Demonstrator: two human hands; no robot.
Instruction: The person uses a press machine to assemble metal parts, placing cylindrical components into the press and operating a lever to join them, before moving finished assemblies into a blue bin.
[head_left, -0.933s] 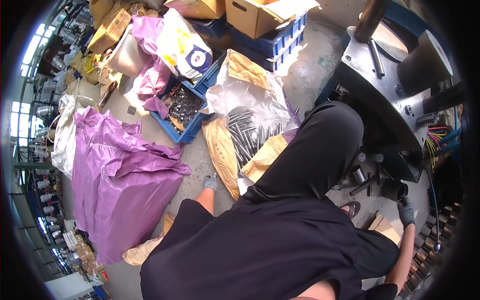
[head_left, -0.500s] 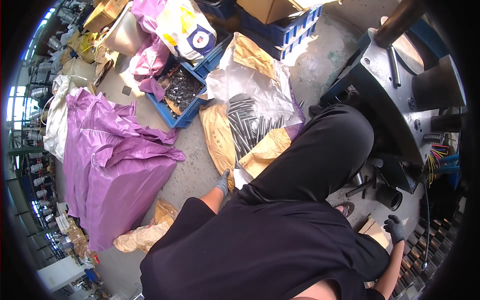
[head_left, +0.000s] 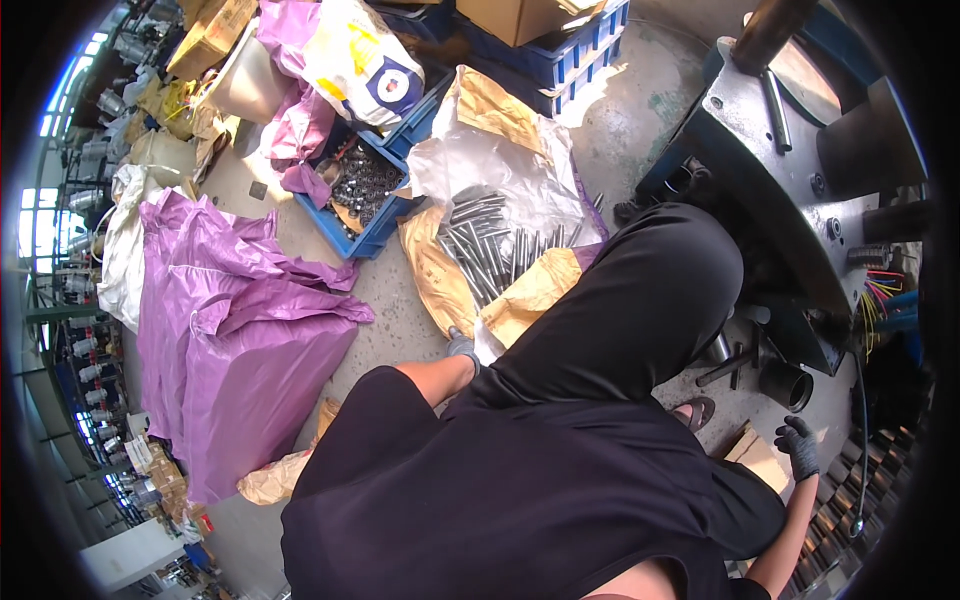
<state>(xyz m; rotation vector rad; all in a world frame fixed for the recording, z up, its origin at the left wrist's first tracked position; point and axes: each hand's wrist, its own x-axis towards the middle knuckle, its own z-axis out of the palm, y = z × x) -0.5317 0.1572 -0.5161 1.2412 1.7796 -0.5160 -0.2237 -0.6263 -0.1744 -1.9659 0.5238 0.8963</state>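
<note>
My left hand (head_left: 462, 347), in a grey glove, is closed on the near left edge of a torn brown paper sack (head_left: 428, 262); my thigh partly hides its fingers. Inside the opened sack, on its clear plastic lining (head_left: 490, 150), lies a heap of shiny metal rods (head_left: 482, 250), some fanned out and some more upright. Far off to the right, my gloved right hand (head_left: 800, 447) hangs in the air, holding nothing, its fingers loosely apart. Below it stands a small cardboard box (head_left: 757, 460).
A blue crate (head_left: 375, 240) of small dark metal parts stands beyond the sack. Purple sheeting (head_left: 250, 400) covers a bulky stack at left. A heavy metal machine (head_left: 760, 150) rises at right, with a dark cylinder (head_left: 785, 388) on the floor below. Stacked blue crates (head_left: 545, 65) stand at the back.
My left hand has moved slightly away from me and to the right, and the sack's near edge has shifted up with it. My right hand has moved slightly right and up.
</note>
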